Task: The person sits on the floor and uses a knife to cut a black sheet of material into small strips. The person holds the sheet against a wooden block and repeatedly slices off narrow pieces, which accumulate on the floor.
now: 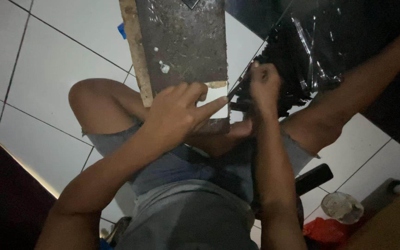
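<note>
I sit on a white tiled floor with a worn dark wooden board (181, 41) lying between my knees. My left hand (181, 113) presses down on the near end of the board, with two fingers stretched over a small white piece (216, 95). My right hand (264, 85) is fisted just right of the board's corner and grips a thin dark blade-like tool (235, 91) whose tip points at the white piece. What the tool is exactly cannot be made out in the dim light.
A pile of dark strips (288, 69) lies on crinkled black plastic (348, 32) at the upper right, under my right leg. A small blue scrap (122, 31) sits left of the board. At the lower right are a round whitish lid (342, 207), an orange-red bag (325, 230) and a black bar (313, 178).
</note>
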